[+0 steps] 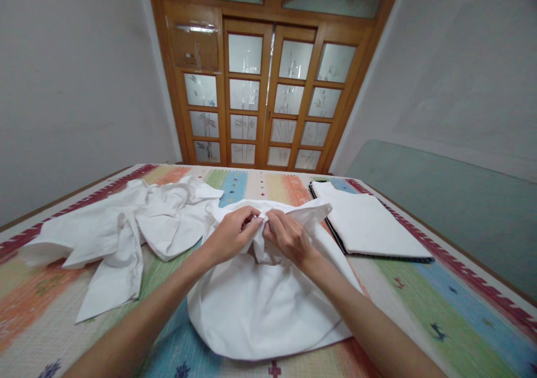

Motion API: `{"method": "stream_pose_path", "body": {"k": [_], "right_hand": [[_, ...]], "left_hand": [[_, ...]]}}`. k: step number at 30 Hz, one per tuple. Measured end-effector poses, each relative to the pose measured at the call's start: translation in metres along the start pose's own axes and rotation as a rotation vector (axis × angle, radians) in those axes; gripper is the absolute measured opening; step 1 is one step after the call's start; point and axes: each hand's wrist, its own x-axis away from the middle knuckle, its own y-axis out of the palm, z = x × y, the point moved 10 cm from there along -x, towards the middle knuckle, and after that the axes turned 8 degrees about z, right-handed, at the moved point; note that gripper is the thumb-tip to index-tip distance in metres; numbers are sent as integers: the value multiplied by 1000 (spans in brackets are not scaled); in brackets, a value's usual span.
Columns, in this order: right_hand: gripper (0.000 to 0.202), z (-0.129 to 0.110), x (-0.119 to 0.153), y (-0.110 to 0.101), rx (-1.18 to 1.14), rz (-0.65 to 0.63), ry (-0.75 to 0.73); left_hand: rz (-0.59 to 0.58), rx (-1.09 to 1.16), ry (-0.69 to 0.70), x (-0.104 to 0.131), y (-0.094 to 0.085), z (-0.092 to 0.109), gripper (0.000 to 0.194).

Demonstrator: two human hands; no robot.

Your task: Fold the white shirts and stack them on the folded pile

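A white shirt (268,305) lies bunched in front of me, its lower part spread wide and a pointed flap sticking out to the right. My left hand (237,230) pinches the cloth near the top middle with thumb and fingers. Close beside it, almost touching, my right hand (289,235) is closed on the same part of the shirt. Between the fingertips shows a small bit of the edge; whether a button is there I cannot tell. Below the hands the cloth opens into a shadowed fold.
More crumpled white clothing (168,232) lies on the left. At right, a neatly folded white cloth (369,221) rests on something dark. Beneath everything is a striped, multicoloured cover (419,299). Wooden doors with glass panes (268,98) stand beyond; a pale green board (440,199) leans at right.
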Motion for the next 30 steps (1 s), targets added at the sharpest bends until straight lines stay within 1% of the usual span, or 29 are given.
{"method": "stream_pose_path", "body": {"k": [4,10,15,20,24,26,30], "right_hand": [[20,4,2,3,-34,-6,35],[24,1,-1,-2,-55,60,5],[24,1,-5,-1,-117,69,57],[25,-2,-9,-4,-208,88,112],[27,2,-8,-4,-279,108,186],[27,6,-6,-2,-315,114,241],[28,13,-1,4,-389,119,322]], "left_hand": [[30,-7,4,0,-1,-1,26],[68,4,-25,0,-3,-4,25],[101,57,-51,-1,-4,-5,28],[208,78,-67,1,-10,-9,26],[289,148,-92,5,-11,-14,24],[329,175,-81,7,-11,-12,22],[414,173,-12,13,-14,-2,18]]}}
